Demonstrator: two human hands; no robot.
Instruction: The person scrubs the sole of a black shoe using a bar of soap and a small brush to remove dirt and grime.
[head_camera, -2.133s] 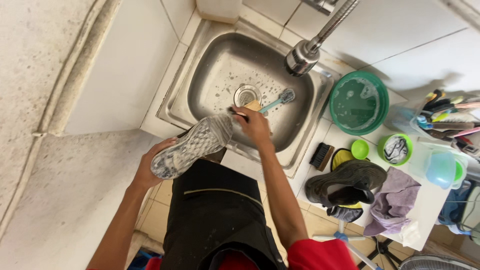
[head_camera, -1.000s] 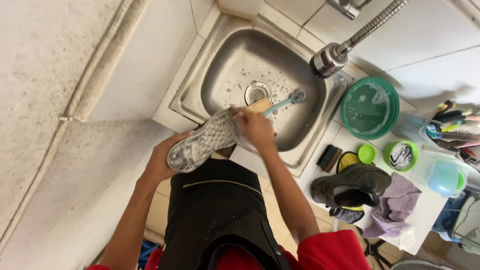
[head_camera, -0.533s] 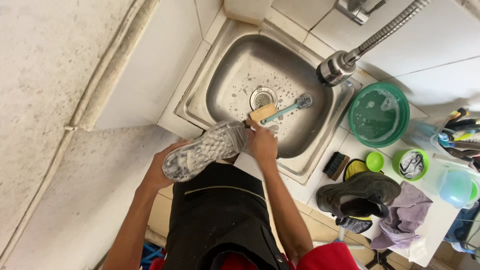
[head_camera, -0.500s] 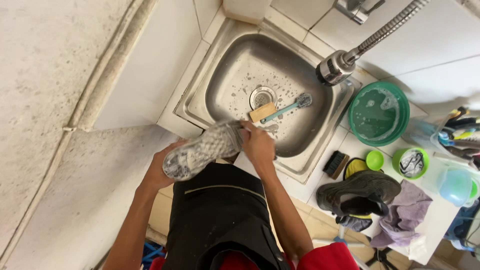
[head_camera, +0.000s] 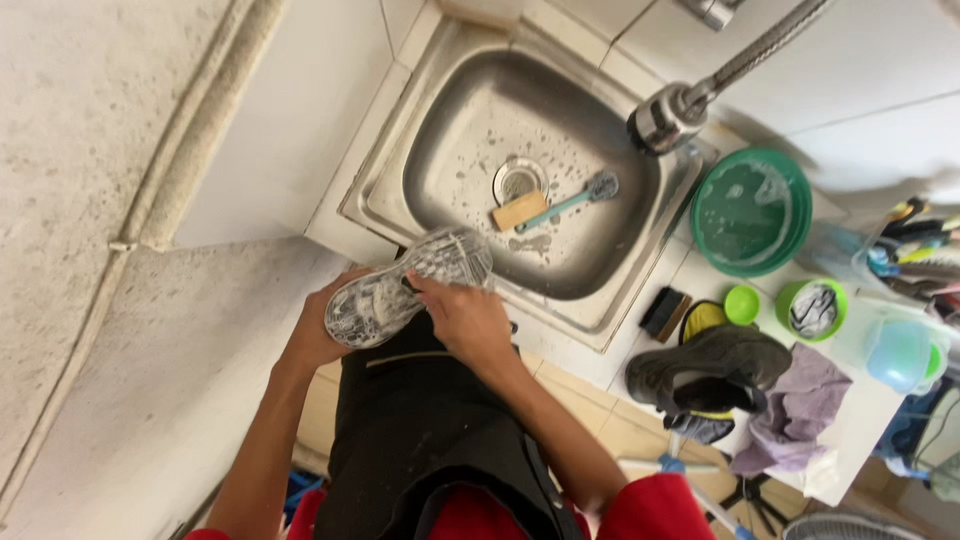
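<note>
1. We hold a soapy shoe (head_camera: 410, 288) sole-up, just at the near edge of the sink (head_camera: 560, 160), over our dark apron (head_camera: 420, 440).
2. The shoe lies slanted. Its long way runs from the near left, by the heel, up to the far right, where the toe pokes over the sink rim.
3. Our left hand (head_camera: 320, 335) cups the heel end from below. Its fingers are curled shut around the shoe, though most of them hide under it.
4. Our right hand (head_camera: 465, 320) lies on the middle of the sole, fingers bent and pressing down on it. It has nothing else in it.
5. Both hands touch the shoe. The right one is nearer the toe and the sink; the left one is nearer the wall.
6. In the sink, well away from our fingers, lies a brush (head_camera: 560, 203) with a wooden block and a blue-green handle, just beside the drain (head_camera: 518, 180).
7. The tap (head_camera: 680, 105) hangs over the right side of the sink.
8. To the right sit a green basin (head_camera: 752, 212), small green cups (head_camera: 812, 308), a dark shoe (head_camera: 705, 365) and a purple cloth (head_camera: 795, 415).
</note>
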